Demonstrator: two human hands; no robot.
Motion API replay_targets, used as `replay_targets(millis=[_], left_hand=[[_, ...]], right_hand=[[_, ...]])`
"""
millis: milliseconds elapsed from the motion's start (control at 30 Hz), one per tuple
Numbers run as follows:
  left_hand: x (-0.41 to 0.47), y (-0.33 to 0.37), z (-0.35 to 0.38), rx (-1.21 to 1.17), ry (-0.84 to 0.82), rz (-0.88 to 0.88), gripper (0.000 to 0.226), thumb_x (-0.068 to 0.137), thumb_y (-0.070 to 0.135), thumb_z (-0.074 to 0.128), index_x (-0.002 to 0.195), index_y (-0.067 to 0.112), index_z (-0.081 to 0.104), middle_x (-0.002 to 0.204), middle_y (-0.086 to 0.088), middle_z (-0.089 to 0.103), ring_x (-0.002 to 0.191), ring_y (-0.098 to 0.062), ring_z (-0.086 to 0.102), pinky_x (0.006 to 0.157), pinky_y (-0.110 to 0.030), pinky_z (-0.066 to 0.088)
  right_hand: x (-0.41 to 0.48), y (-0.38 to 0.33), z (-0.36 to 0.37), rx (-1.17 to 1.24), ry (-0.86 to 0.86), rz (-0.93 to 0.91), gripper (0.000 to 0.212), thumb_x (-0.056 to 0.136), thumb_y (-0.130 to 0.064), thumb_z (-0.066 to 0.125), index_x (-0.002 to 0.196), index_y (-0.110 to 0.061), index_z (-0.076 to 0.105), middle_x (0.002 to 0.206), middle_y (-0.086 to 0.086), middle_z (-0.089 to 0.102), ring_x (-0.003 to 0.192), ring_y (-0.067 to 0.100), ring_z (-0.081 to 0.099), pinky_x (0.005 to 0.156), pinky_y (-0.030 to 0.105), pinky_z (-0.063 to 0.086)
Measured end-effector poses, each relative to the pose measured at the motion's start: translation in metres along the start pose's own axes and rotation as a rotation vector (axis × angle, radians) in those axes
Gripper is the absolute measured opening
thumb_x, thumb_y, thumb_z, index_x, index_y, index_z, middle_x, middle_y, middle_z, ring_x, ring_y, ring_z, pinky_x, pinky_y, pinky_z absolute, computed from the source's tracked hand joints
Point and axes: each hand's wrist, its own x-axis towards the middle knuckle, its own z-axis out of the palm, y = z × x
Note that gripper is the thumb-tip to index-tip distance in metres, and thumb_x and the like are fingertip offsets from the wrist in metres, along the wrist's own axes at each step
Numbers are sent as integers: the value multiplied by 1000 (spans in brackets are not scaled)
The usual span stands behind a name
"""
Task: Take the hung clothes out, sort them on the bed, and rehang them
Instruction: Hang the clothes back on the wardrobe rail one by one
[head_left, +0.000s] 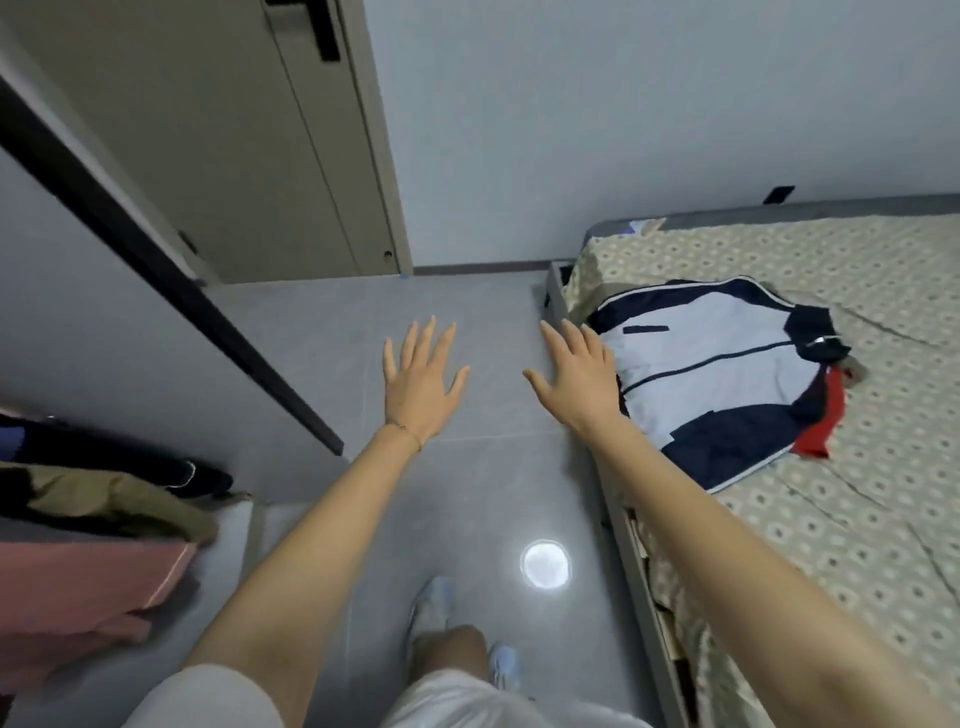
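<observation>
Both hands, left hand (415, 387) and right hand (574, 376), are hovering spread and empty; the soft, light jacket (727, 374) on the bed (857, 519) is probably best gripped at its shoulders.

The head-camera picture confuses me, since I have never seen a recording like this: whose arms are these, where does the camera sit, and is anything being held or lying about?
There is no machine here. The camera sits on a person's head and looks forward and down, so the two arms are the wearer's own. The left hand and the right hand are stretched forward with fingers spread; neither holds anything. On the bed to the right lies a white and navy jacket, with a red garment showing at its edge. At the lower left are more clothes, among them an olive one and a pink one.
</observation>
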Motion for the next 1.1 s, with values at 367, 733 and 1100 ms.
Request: replay_targets(millis=[367,733,1100], left_hand=[[173,120,66,-24,-186,311,56,103,42,38,156,27,25,164,-4,17,152,-24,7,121,-50,-7],[320,245,126,-11,-268,665,56,102,44,38,153,21,34,160,-6,29,150,-27,19,121,-55,3],[388,387,206,26,-357,820,54,104,38,40,155,22,29,162,-7,25,151,-26,16,119,-50,1]], right_hand=[[66,145,-19,53,142,381,59,93,-44,56,145,-19,45,145,10,47,134,34,40,109,45,29],[108,259,-33,90,232,736,58,95,-41,55,146,-19,42,146,12,47,136,33,40,111,46,29],[136,394,-28,165,264,903,54,94,-34,59,142,-12,50,140,17,53,129,38,48,105,53,39]])
